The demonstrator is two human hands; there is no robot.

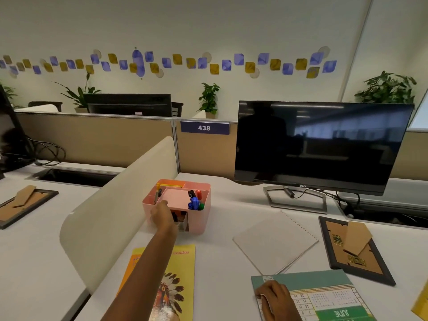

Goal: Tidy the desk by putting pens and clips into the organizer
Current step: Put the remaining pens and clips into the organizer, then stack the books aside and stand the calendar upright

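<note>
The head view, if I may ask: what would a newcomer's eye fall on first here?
The pink organizer sits mid-desk with markers in its right compartment, and the left hand reaches to its front left edge. A large dark monitor fills the right rear. The right hand rests on a calendar at the bottom right.

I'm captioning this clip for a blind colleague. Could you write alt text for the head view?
A person's left hand reaches to the pink organizer on a white desk, where markers already stand; the right hand rests on a calendar. A dark monitor stands behind.
</note>
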